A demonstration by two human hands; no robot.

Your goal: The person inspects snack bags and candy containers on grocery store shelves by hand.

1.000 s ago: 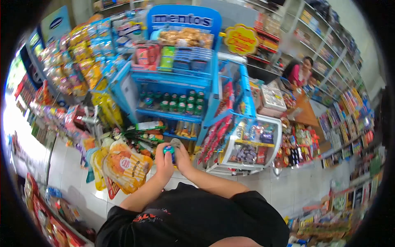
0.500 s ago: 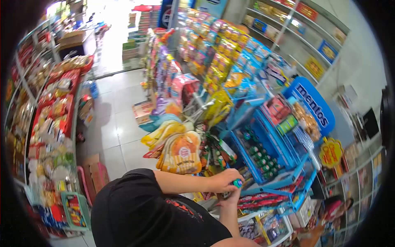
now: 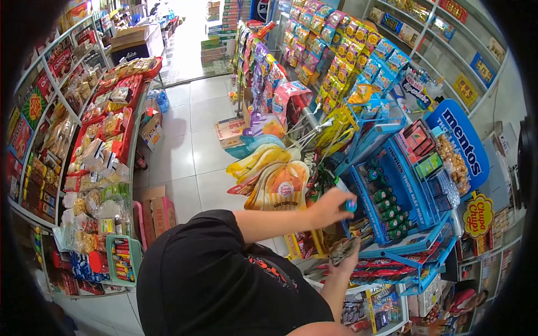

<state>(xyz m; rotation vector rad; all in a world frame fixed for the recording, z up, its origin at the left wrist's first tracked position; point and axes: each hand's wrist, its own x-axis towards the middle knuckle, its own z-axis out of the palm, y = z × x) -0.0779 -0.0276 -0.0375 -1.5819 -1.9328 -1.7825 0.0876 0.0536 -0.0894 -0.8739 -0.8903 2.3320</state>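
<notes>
Bottle [image 3: 351, 206] is pinched in your left hand [image 3: 328, 211], right by the blue rack [image 3: 417, 242] with the green bottles [image 3: 393, 214]. Your right hand [image 3: 349, 265] is curled round a grey cloth [image 3: 339, 253], so your 2 hands are apart but pretty near each other. Bread packs [image 3: 284, 187] hang just past your left forearm [image 3: 274, 222], btw.

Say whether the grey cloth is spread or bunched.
Bunched: the right hand holds the cloth in a small crumpled lump.
</notes>
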